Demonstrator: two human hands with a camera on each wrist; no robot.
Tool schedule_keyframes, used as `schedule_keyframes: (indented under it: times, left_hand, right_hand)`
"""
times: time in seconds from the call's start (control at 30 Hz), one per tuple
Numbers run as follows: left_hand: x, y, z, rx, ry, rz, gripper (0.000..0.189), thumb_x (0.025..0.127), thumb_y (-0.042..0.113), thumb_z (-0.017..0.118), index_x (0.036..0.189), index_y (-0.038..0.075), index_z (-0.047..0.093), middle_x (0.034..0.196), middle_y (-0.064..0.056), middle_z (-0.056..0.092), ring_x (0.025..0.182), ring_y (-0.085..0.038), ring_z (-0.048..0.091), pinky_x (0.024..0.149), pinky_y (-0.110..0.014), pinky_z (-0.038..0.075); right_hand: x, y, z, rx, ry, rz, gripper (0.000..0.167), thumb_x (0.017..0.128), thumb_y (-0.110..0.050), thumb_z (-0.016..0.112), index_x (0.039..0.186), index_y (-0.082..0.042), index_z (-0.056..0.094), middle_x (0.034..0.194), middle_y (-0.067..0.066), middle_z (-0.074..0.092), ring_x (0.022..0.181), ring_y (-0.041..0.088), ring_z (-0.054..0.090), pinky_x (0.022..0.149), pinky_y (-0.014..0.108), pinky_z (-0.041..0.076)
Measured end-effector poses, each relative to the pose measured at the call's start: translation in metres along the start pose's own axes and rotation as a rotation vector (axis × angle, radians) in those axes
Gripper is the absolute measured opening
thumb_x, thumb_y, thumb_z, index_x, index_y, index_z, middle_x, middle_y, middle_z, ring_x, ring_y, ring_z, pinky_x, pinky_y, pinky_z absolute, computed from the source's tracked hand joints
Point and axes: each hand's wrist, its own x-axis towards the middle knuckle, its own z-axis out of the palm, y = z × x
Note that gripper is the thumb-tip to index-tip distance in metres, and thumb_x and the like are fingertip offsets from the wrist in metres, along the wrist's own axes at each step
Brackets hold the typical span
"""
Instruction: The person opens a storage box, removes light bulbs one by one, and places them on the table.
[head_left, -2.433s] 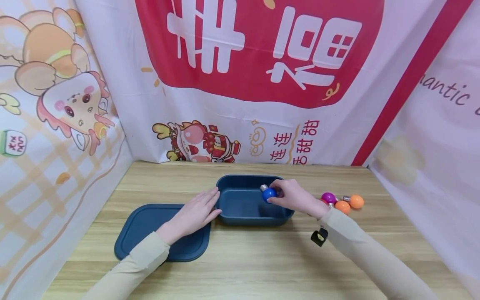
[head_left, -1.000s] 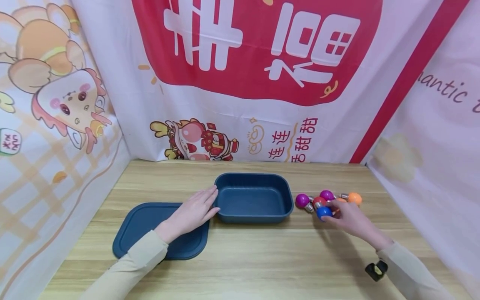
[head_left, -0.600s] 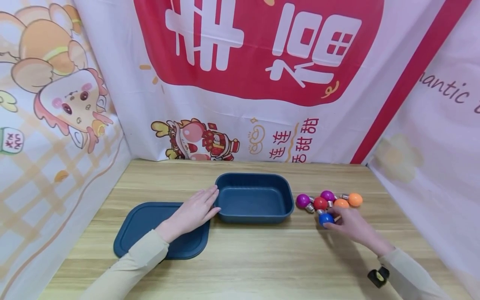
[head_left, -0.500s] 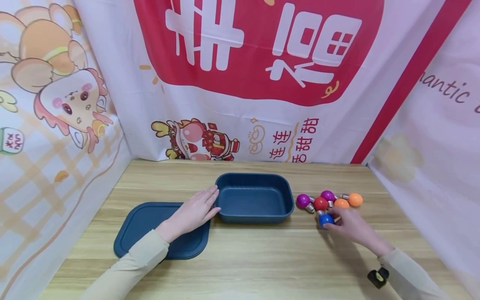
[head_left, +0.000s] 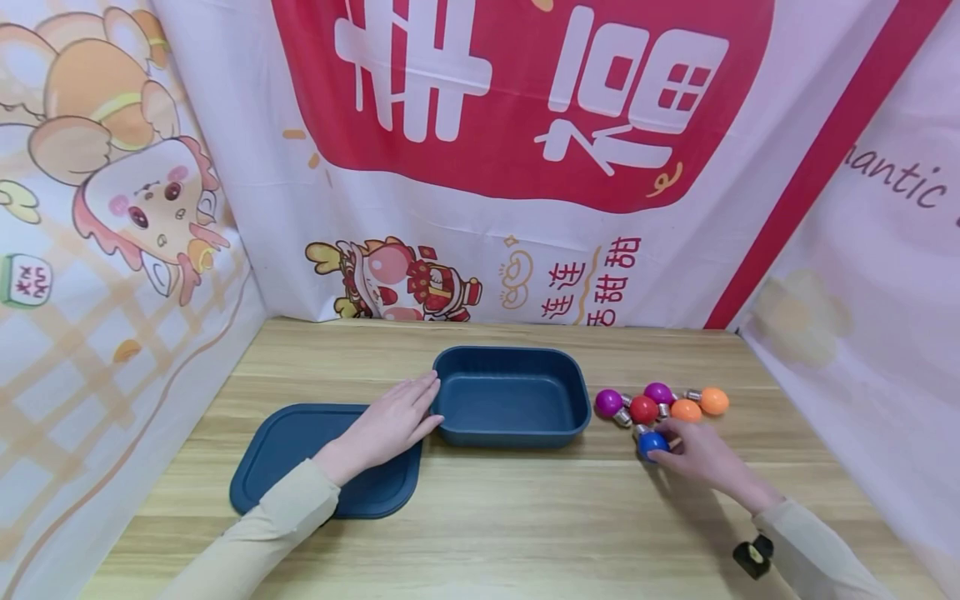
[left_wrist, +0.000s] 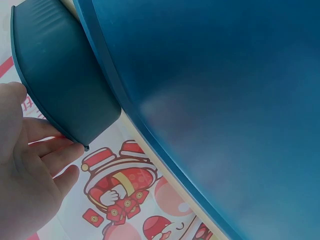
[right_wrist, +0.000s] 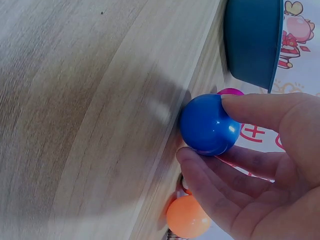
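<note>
My right hand pinches a round blue light bulb between thumb and fingers, low at the tabletop, its silver base pointing away from me. In the right wrist view the blue bulb sits between the thumb and the fingertips. With fingers extended, my left hand touches the left end of a dark blue rectangular box, which has nothing inside. The left wrist view has the left fingertips along the box's rim. Beneath the left forearm lies the matching flat lid.
Just beyond the right hand lie a red bulb, two purple bulbs, one of them the left purple bulb, and two orange bulbs, including the far right orange bulb. Printed cloth hangs around the wooden table.
The right hand has carried the blue bulb from above the box rightward, then down and slightly toward me, in front of the other bulbs. The left hand stays at the box's end.
</note>
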Motion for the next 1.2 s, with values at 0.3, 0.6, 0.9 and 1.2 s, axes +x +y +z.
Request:
schedule_keyframes:
  times: [0.3,0.6,0.9,1.2]
  left_hand:
    - [-0.0001,0.0008,-0.0004,0.006,0.004,0.005,0.063,0.102,0.043,0.051,0.147,0.0,0.045,0.156,-0.016,0.042,0.144,-0.03,0.044,0.117,-0.049,0.039]
    - [-0.0009,0.0011,-0.0005,0.0,0.005,0.005,0.064,0.102,0.044,0.051,0.147,0.0,0.044,0.156,-0.017,0.042,0.144,-0.03,0.044,0.118,-0.049,0.038]
    - [0.0002,0.0009,-0.0004,0.002,0.008,0.01,0.064,0.102,0.043,0.052,0.147,-0.001,0.045,0.156,-0.017,0.042,0.144,-0.03,0.044,0.118,-0.049,0.038]
    - [0.0006,0.0003,0.0006,0.01,0.026,0.019,0.063,0.101,0.042,0.054,0.145,-0.002,0.047,0.154,-0.018,0.044,0.142,-0.031,0.046,0.117,-0.049,0.039]
  right_hand:
    - [-0.0026,-0.0005,-0.0014,-0.003,-0.003,0.005,0.034,0.082,-0.016,0.079,0.105,0.005,0.066,0.091,0.016,0.073,0.073,0.019,0.071,0.061,0.03,0.06]
    - [-0.0036,-0.0011,-0.0033,0.004,-0.004,0.02,0.039,0.084,-0.019,0.078,0.109,0.008,0.065,0.093,0.017,0.072,0.075,0.021,0.071,0.061,0.03,0.06]
    - [-0.0028,0.0023,-0.0082,-0.02,-0.01,0.06,0.042,0.085,-0.019,0.077,0.114,0.008,0.064,0.098,0.021,0.072,0.079,0.024,0.071,0.064,0.033,0.061]
    - [-0.0048,0.0063,-0.0094,-0.013,0.024,0.044,0.04,0.084,-0.017,0.078,0.112,0.008,0.065,0.098,0.022,0.072,0.079,0.027,0.072,0.065,0.034,0.061]
